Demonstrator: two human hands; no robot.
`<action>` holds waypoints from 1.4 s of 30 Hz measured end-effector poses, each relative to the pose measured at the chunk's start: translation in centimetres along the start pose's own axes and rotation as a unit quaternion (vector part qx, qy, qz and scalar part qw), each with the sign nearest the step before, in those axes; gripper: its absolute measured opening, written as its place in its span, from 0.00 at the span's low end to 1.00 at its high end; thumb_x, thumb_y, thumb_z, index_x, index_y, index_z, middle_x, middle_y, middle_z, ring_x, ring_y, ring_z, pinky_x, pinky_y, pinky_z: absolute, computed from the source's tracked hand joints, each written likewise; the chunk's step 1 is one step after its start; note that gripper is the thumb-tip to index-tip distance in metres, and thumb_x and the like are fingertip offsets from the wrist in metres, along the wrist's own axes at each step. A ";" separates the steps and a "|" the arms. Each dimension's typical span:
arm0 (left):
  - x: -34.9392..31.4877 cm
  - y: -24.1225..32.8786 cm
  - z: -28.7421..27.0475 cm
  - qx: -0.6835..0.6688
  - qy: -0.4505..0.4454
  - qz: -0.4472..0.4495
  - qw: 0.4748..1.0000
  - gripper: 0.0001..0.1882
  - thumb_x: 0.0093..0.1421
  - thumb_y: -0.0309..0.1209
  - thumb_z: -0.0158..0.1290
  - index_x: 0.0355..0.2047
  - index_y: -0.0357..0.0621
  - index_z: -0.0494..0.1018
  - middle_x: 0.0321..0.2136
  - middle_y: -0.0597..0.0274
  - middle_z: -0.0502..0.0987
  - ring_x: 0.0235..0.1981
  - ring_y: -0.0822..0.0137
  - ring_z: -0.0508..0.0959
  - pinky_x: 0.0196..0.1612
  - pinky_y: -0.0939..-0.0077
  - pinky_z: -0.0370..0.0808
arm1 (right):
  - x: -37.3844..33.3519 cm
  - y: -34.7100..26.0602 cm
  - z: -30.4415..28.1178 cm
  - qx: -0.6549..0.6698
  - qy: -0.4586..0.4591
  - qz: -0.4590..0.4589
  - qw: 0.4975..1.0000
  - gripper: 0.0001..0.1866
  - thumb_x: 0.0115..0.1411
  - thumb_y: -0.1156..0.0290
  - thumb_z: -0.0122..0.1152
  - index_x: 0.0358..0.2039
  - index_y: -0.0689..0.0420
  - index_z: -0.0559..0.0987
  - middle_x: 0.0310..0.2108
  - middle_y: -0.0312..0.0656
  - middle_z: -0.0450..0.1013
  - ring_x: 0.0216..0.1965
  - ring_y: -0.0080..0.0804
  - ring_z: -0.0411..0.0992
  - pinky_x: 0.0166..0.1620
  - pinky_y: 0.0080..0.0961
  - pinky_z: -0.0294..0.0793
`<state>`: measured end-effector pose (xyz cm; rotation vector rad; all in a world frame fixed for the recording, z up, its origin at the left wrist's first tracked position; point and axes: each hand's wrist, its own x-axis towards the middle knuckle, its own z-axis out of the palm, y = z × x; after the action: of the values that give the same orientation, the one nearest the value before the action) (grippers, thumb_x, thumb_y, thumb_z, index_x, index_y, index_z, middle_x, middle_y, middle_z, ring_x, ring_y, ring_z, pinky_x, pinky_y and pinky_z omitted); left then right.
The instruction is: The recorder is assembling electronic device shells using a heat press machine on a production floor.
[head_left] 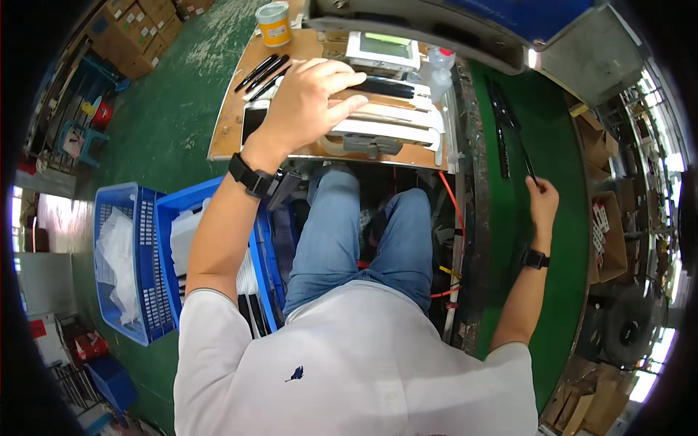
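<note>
My left hand (309, 102) is over the wooden workbench, fingers stretched out and thumb apart. Its fingertips are at the near end of a black bar-shaped piece (389, 88) lying on a white and metal fixture (392, 134); whether they touch it is unclear. Out to the right, my right hand (542, 203) pinches the end of a long thin black strip (525, 151) above the green conveyor belt (487, 211). Beside that strip, another black strip (503, 152) lies on the belt. Several black pieces (262, 71) lie on the bench left of my left hand.
A yellow and white can (274, 25) stands at the bench's far left corner. Behind the fixture are a box with a screen (383, 49) and a clear bottle (439, 73). Blue crates (138, 196) with white sheets sit on the floor at left. A large machine (436, 29) overhangs the far side.
</note>
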<state>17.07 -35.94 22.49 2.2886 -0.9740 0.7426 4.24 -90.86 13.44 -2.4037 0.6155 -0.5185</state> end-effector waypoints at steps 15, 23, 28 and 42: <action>-45.3 -7.7 -16.7 0.197 -0.107 -0.499 0.837 0.10 0.64 0.29 0.59 0.44 0.40 0.83 0.43 0.48 0.85 0.48 0.49 0.84 0.51 0.60 0.79 | 5.4 10.6 5.7 -0.127 -0.089 -0.121 0.980 0.25 0.66 0.64 0.69 0.59 0.66 0.81 0.28 0.37 0.75 0.30 0.26 0.71 0.40 0.28 0.75; -57.8 -4.4 -16.7 0.273 -0.295 -0.531 0.746 0.22 0.55 0.21 0.55 0.51 0.47 0.78 0.50 0.53 0.80 0.51 0.43 0.80 0.54 0.48 0.78 | 6.3 9.1 3.1 -0.052 -0.117 -0.068 0.989 0.25 0.68 0.68 0.68 0.64 0.62 0.78 0.28 0.30 0.72 0.29 0.17 0.67 0.34 0.20 0.69; -58.4 -5.2 -18.0 0.259 -0.314 -0.462 0.788 0.15 0.53 0.21 0.56 0.42 0.46 0.79 0.43 0.51 0.79 0.47 0.42 0.79 0.49 0.49 0.77 | 4.3 1.5 2.5 -0.019 -0.139 -0.125 0.982 0.22 0.71 0.68 0.66 0.63 0.60 0.79 0.32 0.30 0.73 0.32 0.16 0.67 0.35 0.18 0.68; -44.8 -3.2 -19.3 0.157 -0.102 -0.520 0.833 0.11 0.74 0.25 0.47 0.53 0.36 0.71 0.44 0.41 0.79 0.47 0.42 0.80 0.52 0.56 0.75 | -2.1 -24.8 8.1 0.203 -0.253 -0.336 0.884 0.19 0.67 0.69 0.71 0.57 0.59 0.82 0.43 0.36 0.75 0.35 0.18 0.73 0.42 0.20 0.76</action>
<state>-12.03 -0.52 5.55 2.7045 0.4362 0.1666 14.02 -68.38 22.64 -2.1529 -0.5324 -0.2249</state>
